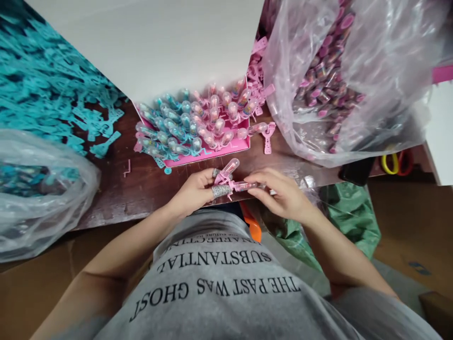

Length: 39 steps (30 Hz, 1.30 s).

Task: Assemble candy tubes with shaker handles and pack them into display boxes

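My left hand (196,191), with grey tape on two fingertips, is closed round a pink plastic toy piece with a clear capsule (228,171) on it. My right hand (279,191) pinches a second clear capsule tube (245,186) and holds it against the pink piece. Both hands meet at the near edge of the dark wooden table (148,186), right in front of my grey shirt. Just beyond them lies a pink tray (208,155) filled with several finished pink and teal capsule toys.
A heap of teal plastic parts (53,89) covers the left. Clear bags sit at the left (38,198) and right (347,75), the right one full of pink capsules. A loose pink piece (267,137) lies by the tray. A white board (159,42) stands behind.
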Tool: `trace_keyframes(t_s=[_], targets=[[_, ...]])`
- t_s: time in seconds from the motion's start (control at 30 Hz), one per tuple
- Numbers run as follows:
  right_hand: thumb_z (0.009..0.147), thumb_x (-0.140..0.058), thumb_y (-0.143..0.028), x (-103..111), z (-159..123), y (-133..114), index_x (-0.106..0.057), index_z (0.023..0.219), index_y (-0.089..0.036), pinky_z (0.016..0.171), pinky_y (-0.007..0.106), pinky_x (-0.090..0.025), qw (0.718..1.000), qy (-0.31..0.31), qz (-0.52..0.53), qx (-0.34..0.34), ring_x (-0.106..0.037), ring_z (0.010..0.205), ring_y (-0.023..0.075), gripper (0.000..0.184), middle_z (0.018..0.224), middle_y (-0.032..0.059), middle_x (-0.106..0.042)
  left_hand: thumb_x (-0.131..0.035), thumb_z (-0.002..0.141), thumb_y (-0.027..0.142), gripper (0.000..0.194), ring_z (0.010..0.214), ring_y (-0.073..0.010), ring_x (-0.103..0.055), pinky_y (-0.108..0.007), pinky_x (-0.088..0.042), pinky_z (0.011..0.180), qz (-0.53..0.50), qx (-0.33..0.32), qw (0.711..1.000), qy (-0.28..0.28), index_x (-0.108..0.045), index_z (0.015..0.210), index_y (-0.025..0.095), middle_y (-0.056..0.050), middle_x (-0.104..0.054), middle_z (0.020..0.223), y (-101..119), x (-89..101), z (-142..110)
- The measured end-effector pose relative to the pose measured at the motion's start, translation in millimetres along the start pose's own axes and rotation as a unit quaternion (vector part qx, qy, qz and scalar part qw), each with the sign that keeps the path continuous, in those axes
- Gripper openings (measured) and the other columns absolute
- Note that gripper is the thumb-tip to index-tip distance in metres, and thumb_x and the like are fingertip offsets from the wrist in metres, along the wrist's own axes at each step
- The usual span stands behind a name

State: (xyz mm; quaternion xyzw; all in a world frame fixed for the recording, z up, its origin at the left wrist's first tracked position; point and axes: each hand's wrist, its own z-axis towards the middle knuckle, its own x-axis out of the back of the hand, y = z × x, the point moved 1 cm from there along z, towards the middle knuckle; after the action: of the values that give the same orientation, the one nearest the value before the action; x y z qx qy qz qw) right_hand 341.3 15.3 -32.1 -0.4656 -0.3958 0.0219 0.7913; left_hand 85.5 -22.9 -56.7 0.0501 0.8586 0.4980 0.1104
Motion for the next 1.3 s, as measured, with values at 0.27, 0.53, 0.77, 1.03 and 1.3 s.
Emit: trace_keyframes(t_s=[0.27,0.53,0.77,1.03,1.3], targets=[[0.106,-0.065,-0.024,-23.7,-1.7,4.1,-0.066,0.131,-0.024,0.088,0.031,-0.062,0.997,0.023,-0.049,0.045,-0.075,0.105,0.0183,0.025,0.117,0.0068,-0.078,-0.088,0.077,0.034,0.029,0.087,-0.0170,-0.075,-0.029,-0.063,0.082,0.009,0.010,1.000,-0.014,-0.080,0.100,0.018,-0.005,-0.083,0.101,2.6,-0.8,-2.4],[0.106,-0.066,-0.042,-43.3,0.3,-0.4,-0.074,0.111,-0.020,0.068,0.026,-0.056,0.991,0.030,0.053,-0.121,-0.073,0.077,0.0133,0.024,0.097,0.0029,-0.081,-0.082,0.085,0.034,0.022,0.091,-0.0176,-0.074,-0.029,-0.061,0.087,0.091,-0.100,0.989,0.063,-0.081,0.100,0.019,-0.004,-0.082,0.099,-26.5,4.4,-3.6],[0.105,-0.048,-0.071,-63.9,-3.3,3.6,-0.067,0.073,-0.020,0.058,0.028,-0.048,0.941,0.012,0.167,-0.293,-0.061,0.052,0.0117,0.063,0.058,-0.0002,-0.066,-0.079,0.089,0.034,0.021,0.088,-0.0169,-0.073,-0.027,-0.060,0.083,0.142,-0.123,0.980,0.066,-0.081,0.103,0.019,-0.003,-0.082,0.096,-18.7,4.8,-10.8],[0.094,-0.079,-0.054,-35.5,-0.3,2.3,-0.071,0.130,-0.026,0.066,0.029,-0.056,0.985,0.022,0.140,-0.103,-0.069,0.073,0.0131,0.046,0.110,0.0047,-0.078,-0.084,0.082,0.039,0.028,0.085,-0.0170,-0.074,-0.030,-0.063,0.083,0.061,-0.053,0.997,-0.007,-0.078,0.099,0.017,-0.004,-0.081,0.094,-3.0,7.0,-3.1],[0.089,-0.082,-0.061,3.8,-13.5,10.7,-0.055,0.155,-0.035,0.064,0.028,-0.059,0.984,0.009,0.172,-0.044,-0.074,0.086,0.0171,0.076,0.142,0.0074,-0.069,-0.078,0.085,0.031,0.018,0.056,-0.0061,-0.056,-0.016,-0.040,0.049,0.015,0.043,0.993,-0.106,-0.074,0.095,0.017,-0.001,-0.076,0.081,30.9,-23.0,-1.3]])
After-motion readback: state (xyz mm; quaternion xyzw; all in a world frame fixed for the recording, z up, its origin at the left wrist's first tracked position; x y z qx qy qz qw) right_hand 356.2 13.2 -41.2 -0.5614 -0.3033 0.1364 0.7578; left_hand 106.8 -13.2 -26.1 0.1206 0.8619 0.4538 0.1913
